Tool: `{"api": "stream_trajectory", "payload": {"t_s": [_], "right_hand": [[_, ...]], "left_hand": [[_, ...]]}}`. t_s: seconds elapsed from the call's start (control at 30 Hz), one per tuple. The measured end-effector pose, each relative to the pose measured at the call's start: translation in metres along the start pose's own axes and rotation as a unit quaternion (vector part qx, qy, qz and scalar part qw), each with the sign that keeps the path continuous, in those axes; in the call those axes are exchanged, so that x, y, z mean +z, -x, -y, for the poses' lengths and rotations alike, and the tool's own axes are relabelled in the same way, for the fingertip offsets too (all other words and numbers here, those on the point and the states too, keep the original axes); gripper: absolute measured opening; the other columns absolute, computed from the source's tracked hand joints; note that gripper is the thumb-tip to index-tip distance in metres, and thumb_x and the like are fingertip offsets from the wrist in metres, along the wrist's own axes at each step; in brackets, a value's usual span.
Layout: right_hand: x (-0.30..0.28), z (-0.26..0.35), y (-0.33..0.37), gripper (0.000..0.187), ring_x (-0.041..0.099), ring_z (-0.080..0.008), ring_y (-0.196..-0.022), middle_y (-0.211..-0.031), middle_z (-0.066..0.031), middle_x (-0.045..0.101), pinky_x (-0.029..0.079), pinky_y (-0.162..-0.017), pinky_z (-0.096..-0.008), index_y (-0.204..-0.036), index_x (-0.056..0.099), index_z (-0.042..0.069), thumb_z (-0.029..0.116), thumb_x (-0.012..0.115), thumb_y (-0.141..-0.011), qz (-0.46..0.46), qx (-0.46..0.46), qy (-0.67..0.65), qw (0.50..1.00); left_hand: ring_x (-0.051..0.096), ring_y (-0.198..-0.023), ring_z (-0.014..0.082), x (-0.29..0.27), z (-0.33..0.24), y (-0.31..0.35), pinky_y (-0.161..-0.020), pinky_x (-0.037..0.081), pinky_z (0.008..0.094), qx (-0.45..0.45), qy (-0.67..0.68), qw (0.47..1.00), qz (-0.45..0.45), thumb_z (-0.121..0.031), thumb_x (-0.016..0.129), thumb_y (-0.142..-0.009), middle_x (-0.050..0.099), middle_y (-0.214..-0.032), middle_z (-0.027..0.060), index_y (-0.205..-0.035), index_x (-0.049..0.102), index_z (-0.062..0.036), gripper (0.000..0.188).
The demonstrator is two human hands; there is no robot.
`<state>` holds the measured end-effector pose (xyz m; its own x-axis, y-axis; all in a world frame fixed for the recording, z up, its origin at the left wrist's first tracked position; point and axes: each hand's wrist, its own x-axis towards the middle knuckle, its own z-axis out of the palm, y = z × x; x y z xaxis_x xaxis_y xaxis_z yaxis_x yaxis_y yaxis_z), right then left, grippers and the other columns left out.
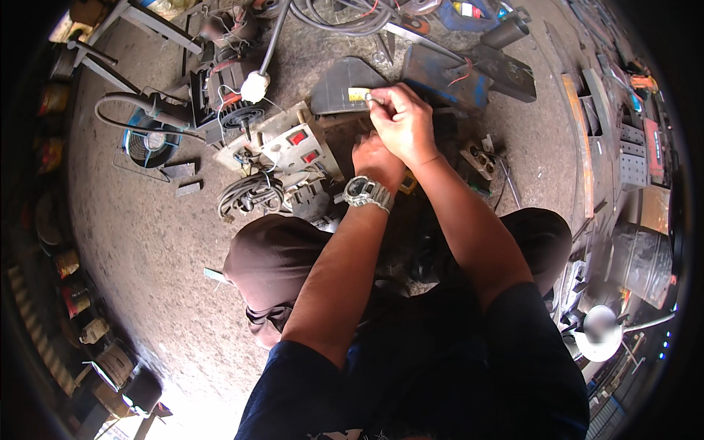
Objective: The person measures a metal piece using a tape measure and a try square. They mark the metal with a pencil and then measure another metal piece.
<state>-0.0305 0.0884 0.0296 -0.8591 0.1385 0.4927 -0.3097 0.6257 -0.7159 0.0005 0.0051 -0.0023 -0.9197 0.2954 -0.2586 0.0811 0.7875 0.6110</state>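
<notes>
Small yellow strip with dark marks point(358, 94) — head view, upper middle, lying across the lower right part of a dark grey flat plate with a rounded upper edge point(339, 77); exact kind too small to tell.

Right hand point(407, 125): bare, reaching past the left; thumb and forefinger together, pinched at the strip's right end; the other fingers curled inward.

Left hand point(376, 155): bare, just below the right and partly covered by it; fingers folded, their hold hidden, so whether they grip anything cannot be told. On its wrist, a pale translucent-strapped watch point(367, 192).

Right of the plate: a long dark metal box section with blue paint patches point(444, 79), lying at a slant.

Left of the hands: a pale panel with two red rocker switches point(286, 152), tilted; below it, a coil of grey cable point(251, 194).

Farther left: a round blue-framed fan point(150, 141) on the brown-grey concrete floor point(161, 242).

Right side: a long, narrow orange-brown bar point(579, 139); beyond it, a perforated grey metal piece point(633, 158).

Foreground — brown-trousered knees point(275, 253), one either side of the forearms.
</notes>
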Motion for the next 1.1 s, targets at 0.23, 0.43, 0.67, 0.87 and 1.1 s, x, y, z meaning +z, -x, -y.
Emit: {"api": "stream_trajectory", "payload": {"t_s": [0.23, 0.43, 0.67, 0.87, 1.1], "right_hand": [[0.001, 0.004, 0.001, 0.013, 0.075, -0.0261, -0.08, -0.092, -0.0115, 0.074, 0.06, -0.073, -0.0355, -0.1, 0.074, 0.003, 0.002, 0.077, -0.088, 0.001, 0.001, 0.035, 0.999], [0.001, 0.003, 0.001, 0.013, 0.075, -0.0283, -0.082, -0.094, -0.0119, 0.074, 0.06, -0.074, -0.037, -0.101, 0.074, 0.003, 0.003, 0.077, -0.088, 0.015, -0.003, 0.041, 0.999], [0.003, 0.009, -0.01, 0.015, 0.076, -0.0309, -0.087, -0.099, -0.0132, 0.076, 0.061, -0.075, -0.0379, -0.103, 0.075, 0.003, 0.004, 0.077, -0.088, 0.078, -0.01, 0.044, 0.996], [0.01, 0.004, -0.01, 0.015, 0.076, -0.0317, -0.088, -0.1, -0.0129, 0.076, 0.062, -0.077, -0.0382, -0.102, 0.074, 0.003, 0.004, 0.077, -0.087, 0.094, -0.01, 0.071, 0.993], [0.011, 0.007, -0.009, 0.013, 0.075, -0.0332, -0.087, -0.098, -0.0124, 0.075, 0.062, -0.076, -0.0402, -0.098, 0.073, 0.003, 0.004, 0.077, -0.086, 0.097, -0.03, 0.087, 0.991]], "left_hand": [[0.068, -0.11, 0.0378, -0.001, 0.001, 0.001, -0.096, 0.054, 0.0499, -0.002, -0.007, 1.0, -0.008, -0.036, 0.061, -0.097, 0.073, -0.114, 0.0172, -0.122, 0.068, -0.0058, 0.04], [0.069, -0.11, 0.0379, 0.001, 0.001, 0.001, -0.096, 0.054, 0.0503, 0.0, -0.014, 1.0, -0.008, -0.037, 0.059, -0.098, 0.074, -0.115, 0.019, -0.124, 0.067, -0.0058, 0.041], [0.072, -0.104, 0.0384, -0.002, -0.002, 0.001, -0.091, 0.056, 0.0517, 0.01, -0.017, 1.0, -0.024, -0.036, 0.059, -0.098, 0.075, -0.108, 0.0202, -0.118, 0.069, -0.006, 0.037], [0.072, -0.104, 0.0358, -0.002, -0.001, 0.004, -0.092, 0.054, 0.0532, 0.013, 0.007, 1.0, -0.024, -0.033, 0.059, -0.098, 0.076, -0.108, 0.0176, -0.125, 0.067, -0.0087, 0.037], [0.072, -0.102, 0.0375, 0.003, 0.003, 0.003, -0.09, 0.055, 0.0544, 0.023, 0.013, 0.999, -0.048, -0.034, 0.06, -0.098, 0.076, -0.107, 0.0174, -0.124, 0.067, -0.009, 0.037]]}}
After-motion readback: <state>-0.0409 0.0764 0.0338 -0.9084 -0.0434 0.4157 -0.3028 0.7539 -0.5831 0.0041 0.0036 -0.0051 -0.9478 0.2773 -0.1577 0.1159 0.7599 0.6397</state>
